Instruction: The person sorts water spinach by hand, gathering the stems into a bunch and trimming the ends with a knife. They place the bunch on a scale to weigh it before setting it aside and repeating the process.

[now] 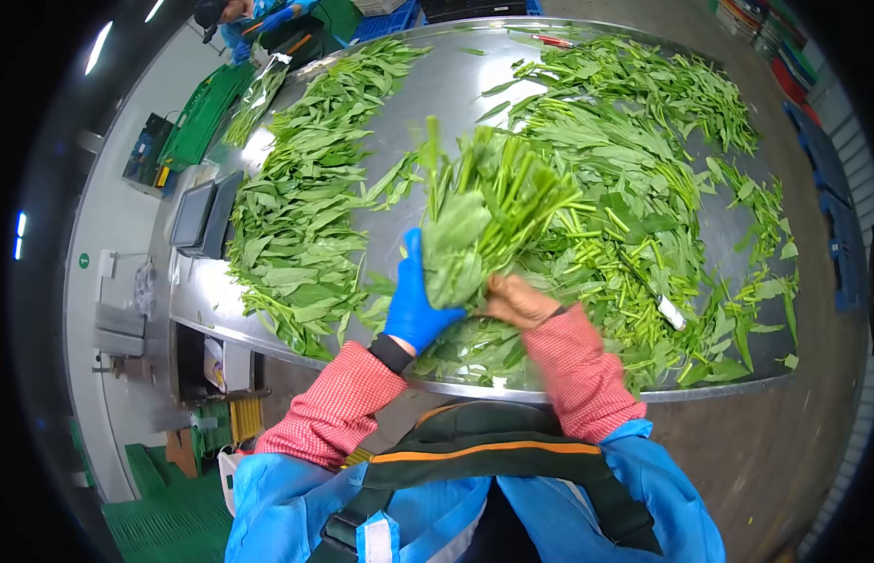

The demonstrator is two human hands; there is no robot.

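Blue apron cloth (pixel 296 507) and red checked sleeves (pixel 334 403) sit lowest in the head view. Just past them, the blue-gloved left hand (pixel 414 305) and the tan right hand (pixel 517 300) both close their fingers on one bunch of green leafy stalks (pixel 484 211), held above the shiny metal worktop (pixel 437 94). The bunch runs up and away from both hands, leaning right, cut ends on top. No writing can be read.

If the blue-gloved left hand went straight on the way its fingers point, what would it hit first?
Probably the loose leaves lying on the steel table just beyond its fingertips. The left hand touches the bunch of greens at its side; its height above the table is unclear.
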